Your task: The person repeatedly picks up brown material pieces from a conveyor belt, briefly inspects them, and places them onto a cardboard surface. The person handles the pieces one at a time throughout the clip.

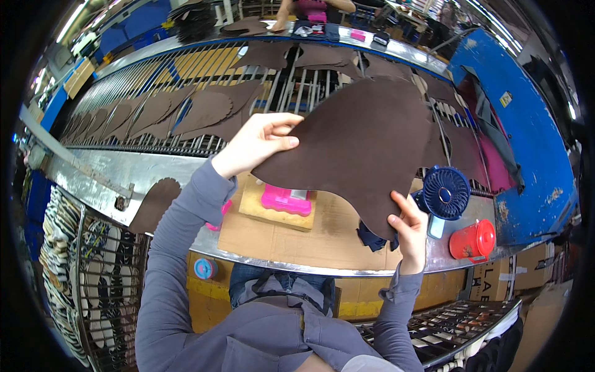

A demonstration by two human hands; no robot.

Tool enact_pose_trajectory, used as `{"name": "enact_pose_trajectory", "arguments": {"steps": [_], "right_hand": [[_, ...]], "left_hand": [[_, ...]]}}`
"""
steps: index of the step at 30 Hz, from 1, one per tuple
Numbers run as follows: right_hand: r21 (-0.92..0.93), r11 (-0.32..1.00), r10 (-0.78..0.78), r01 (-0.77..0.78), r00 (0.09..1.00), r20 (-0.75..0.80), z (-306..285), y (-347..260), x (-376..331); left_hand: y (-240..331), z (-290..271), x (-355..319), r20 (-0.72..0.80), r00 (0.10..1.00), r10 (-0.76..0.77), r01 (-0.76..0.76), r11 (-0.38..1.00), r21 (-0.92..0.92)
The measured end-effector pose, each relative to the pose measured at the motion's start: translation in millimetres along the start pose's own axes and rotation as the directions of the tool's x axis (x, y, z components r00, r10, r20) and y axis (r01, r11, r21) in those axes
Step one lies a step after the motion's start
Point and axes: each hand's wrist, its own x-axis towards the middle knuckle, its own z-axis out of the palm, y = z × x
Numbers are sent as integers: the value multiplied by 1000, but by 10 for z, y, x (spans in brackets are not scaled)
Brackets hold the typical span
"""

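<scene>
A large, curved piece of dark brown leather-like sheet (365,136) is held up in front of me, tilted above the bench. My left hand (263,141) pinches its left edge between thumb and fingers. Low on the right, my right hand (408,226) grips the narrow lower corner. Beneath the piece, a bright pink holder (286,198) sits on a yellowish block (273,214), over a cardboard sheet (248,242). Some dark blue cloth (372,238) is partly hidden behind the lower corner.
Similar brown pieces (204,111) lie along a roller conveyor beyond the bench. A blue fan (445,193) and a red lidded container (472,240) stand at the right, by a blue machine housing (514,136). Wire racks (111,291) flank me. Another person's arm (282,15) shows across the conveyor.
</scene>
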Motion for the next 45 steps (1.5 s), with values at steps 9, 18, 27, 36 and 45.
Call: {"name": "enact_pose_trajectory", "arguments": {"steps": [9,18,27,36,45], "right_hand": [[371,899,250,-232,968,0,-207,-322,426],[-822,337,-645,460,749,154,107,-932,1847],[-830,296,-327,473,866,377,665,-274,2756],[267,934,286,-237,945,-161,337,1849,3508],[402,840,518,-365,759,-394,-273,3285,3752]], "left_hand": [[-139,-106,397,98,954,-285,301,900,-315],[281,-447,827,-52,898,437,-304,701,645],[733,-655,682,268,784,560,6,-439,899],[-408,-1421,-1364,-776,433,459,-9,863,505],[-1880,-1904,-2818,-986,-79,150,516,852,88]]}}
